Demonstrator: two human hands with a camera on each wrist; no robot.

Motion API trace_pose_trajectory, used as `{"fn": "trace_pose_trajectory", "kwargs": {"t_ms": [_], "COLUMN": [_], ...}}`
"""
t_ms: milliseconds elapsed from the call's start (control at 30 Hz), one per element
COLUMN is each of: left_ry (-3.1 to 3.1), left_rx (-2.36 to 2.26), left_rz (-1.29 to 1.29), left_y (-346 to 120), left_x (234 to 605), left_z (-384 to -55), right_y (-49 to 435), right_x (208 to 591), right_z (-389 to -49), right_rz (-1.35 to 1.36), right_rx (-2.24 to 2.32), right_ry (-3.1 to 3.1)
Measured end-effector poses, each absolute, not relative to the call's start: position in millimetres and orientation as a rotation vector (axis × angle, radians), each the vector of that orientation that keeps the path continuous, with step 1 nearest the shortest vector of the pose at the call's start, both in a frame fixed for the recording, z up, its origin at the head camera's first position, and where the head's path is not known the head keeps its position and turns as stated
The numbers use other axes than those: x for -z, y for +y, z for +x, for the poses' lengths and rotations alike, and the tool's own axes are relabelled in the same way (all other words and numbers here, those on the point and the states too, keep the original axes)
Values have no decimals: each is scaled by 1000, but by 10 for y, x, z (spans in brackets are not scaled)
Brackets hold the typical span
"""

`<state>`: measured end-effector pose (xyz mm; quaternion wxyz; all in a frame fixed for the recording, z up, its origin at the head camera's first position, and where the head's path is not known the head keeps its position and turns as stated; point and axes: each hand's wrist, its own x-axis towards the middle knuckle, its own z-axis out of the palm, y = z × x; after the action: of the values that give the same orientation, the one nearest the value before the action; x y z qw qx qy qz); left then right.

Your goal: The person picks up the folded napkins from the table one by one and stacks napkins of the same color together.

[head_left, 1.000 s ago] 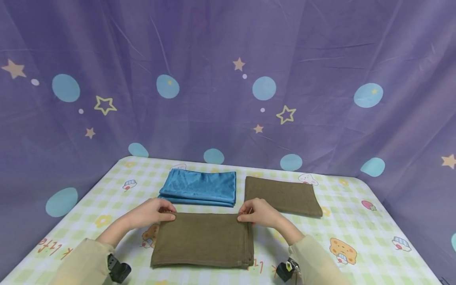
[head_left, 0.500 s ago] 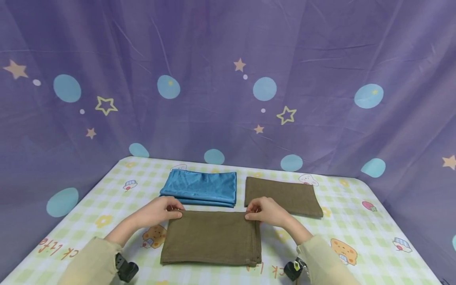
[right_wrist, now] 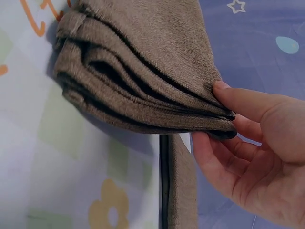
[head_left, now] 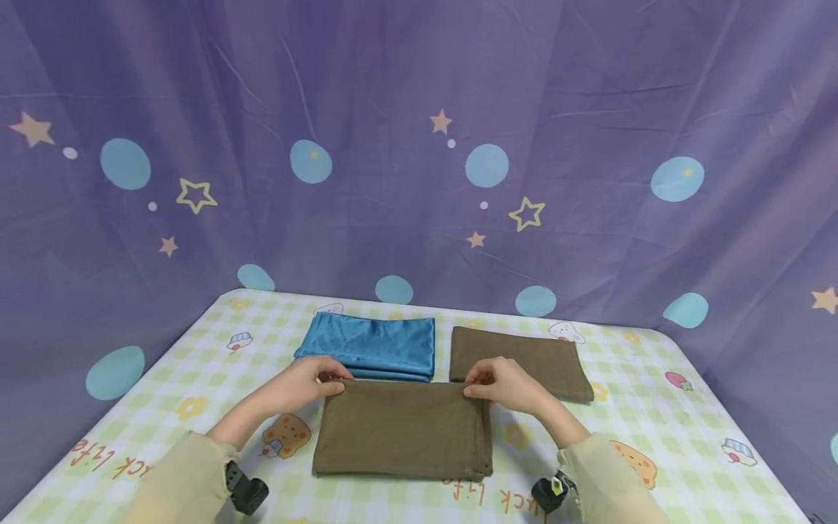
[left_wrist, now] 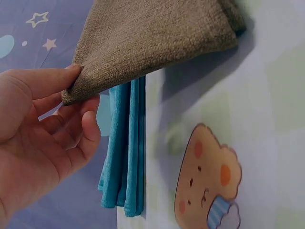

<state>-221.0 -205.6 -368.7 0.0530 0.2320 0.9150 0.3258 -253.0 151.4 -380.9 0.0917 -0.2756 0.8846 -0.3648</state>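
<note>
A folded brown towel (head_left: 402, 429) hangs between both hands, its far edge raised off the table. My left hand (head_left: 308, 386) pinches the far left corner, thumb on top and fingers beneath; the left wrist view shows the towel's corner (left_wrist: 143, 43) in that pinch. At the far right corner my right hand (head_left: 507, 386) pinches the stacked layers, whose folds show in the right wrist view on the towel's side (right_wrist: 119, 71). Just beyond it lies a folded shiny blue cloth (head_left: 369, 346). A second folded brown towel (head_left: 524, 360) lies behind the right hand.
The table (head_left: 222, 371) wears a green-and-white checked cloth printed with cartoon figures. A purple curtain (head_left: 393, 94) with stars and dots hangs close behind its back edge. Each wrist carries a small black camera (head_left: 249, 495).
Both hands have carried the brown towel to the right and slightly away from the person, nearer the blue cloth. The blue cloth and the second brown towel have stayed put.
</note>
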Motion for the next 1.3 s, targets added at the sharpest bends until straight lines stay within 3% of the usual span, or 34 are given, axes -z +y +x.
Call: {"fn": "trace_pose_trajectory", "kwargs": {"t_ms": [1300], "left_ry": [2823], "left_rx": [-1122], "left_rz": [625], "left_y": [-1444], "left_x": [3557], "left_z": [-2429], "right_y": [2082], "right_x": [3525], "right_z": [-2593], "right_rz": [-571], "right_rx": [1141], "right_ry": [2746]}}
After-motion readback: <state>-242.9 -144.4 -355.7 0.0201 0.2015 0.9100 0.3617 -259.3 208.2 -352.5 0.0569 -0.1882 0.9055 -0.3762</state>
